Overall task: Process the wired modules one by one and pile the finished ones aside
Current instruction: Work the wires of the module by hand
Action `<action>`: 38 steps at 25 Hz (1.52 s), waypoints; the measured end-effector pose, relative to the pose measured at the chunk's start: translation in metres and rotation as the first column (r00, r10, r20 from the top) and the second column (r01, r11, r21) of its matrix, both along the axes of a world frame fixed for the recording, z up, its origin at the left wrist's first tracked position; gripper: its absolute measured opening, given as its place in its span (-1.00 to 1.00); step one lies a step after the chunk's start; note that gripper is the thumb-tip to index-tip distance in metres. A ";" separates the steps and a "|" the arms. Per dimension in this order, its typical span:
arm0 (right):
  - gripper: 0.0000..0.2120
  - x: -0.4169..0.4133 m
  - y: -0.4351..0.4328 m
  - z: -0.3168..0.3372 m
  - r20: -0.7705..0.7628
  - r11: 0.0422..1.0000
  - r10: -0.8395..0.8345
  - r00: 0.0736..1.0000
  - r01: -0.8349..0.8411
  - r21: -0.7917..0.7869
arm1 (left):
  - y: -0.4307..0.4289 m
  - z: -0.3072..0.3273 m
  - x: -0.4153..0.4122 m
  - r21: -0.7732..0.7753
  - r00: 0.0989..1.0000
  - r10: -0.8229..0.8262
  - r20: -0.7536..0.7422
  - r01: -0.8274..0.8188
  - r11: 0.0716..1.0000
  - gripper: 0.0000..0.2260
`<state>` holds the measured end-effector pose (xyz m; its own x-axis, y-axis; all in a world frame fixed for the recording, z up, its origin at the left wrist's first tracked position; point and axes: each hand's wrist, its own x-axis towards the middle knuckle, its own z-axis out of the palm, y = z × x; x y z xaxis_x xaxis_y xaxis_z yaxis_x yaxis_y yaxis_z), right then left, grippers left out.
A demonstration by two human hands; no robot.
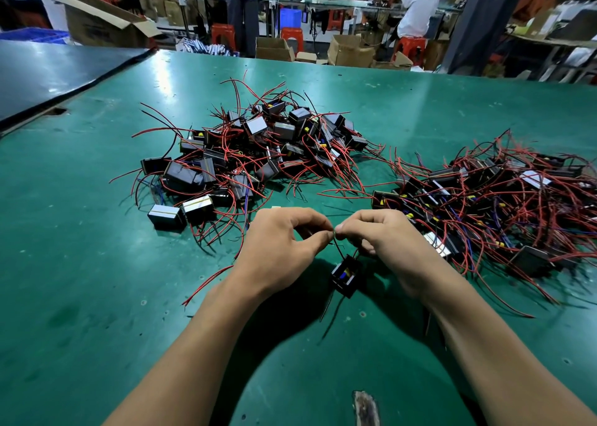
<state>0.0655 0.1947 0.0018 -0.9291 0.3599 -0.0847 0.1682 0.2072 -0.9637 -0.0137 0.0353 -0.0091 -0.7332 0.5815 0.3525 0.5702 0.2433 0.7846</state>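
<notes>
Green table (97, 264) is viewed from above and in front; directions are taken from the joined fingertips.

- A thin dark wire (338, 250) is pinched between thumb and forefinger of the left hand (284, 247). The same wire is pinched by thumb and forefinger of the right hand (384, 244). The fingertips of the two hands are touching, and the other fingers of both are curled.
- One black module (346, 275) is found at 6 o'clock, just below the fingertips and joined to the pinched wire. Whether it is resting on the table or hanging cannot be told.
- A loose red lead (206, 283) is noted at 8 o'clock, passing under the left wrist.
- A large pile of wired modules (258, 154) is seen at 11 to 12 o'clock.
- A second pile (504, 205) is seen at 2 to 3 o'clock, set apart from the first.
- A dark sheet (48, 73) is laid over the table's far corner at 10 o'clock.
- Cardboard boxes (350, 50) and red stools (292, 36) are recorded beyond the far edge at 12 o'clock.
</notes>
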 end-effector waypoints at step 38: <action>-0.82 0.004 0.006 -0.014 -0.046 0.959 0.128 0.991 -0.112 0.262 | -0.001 0.000 -0.004 0.081 0.997 0.076 0.016 -0.077 0.994 -0.92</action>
<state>0.0692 0.2004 -0.0125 -0.9673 0.2473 0.0558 0.0681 0.4653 -0.8825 -0.0181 0.0348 -0.0087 -0.7791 0.4935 0.3867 0.5421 0.2203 0.8109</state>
